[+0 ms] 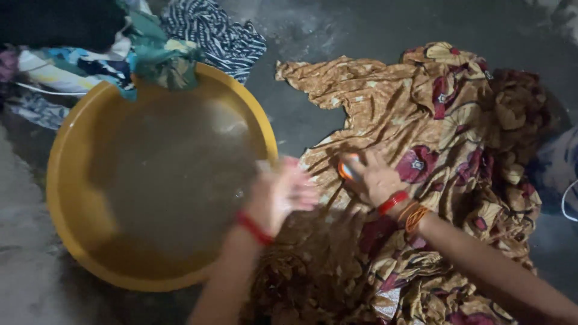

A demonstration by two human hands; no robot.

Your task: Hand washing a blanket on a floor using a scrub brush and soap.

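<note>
A wet brown cloth with red flowers (397, 108) lies spread on the grey floor. My right hand (376, 179) rests on it and grips a small orange and white object (347, 168), perhaps a brush or soap. My left hand (283, 194) is blurred, fingers apart, hovering at the right rim of a yellow basin (66, 150) full of murky water. Both wrists wear red bangles.
A heap of other clothes (90, 54), striped, blue and green, lies behind the basin, with one green piece hanging over its rim. Wet concrete floor (361, 24) surrounds everything. A pale cloth (560, 168) shows at the right edge.
</note>
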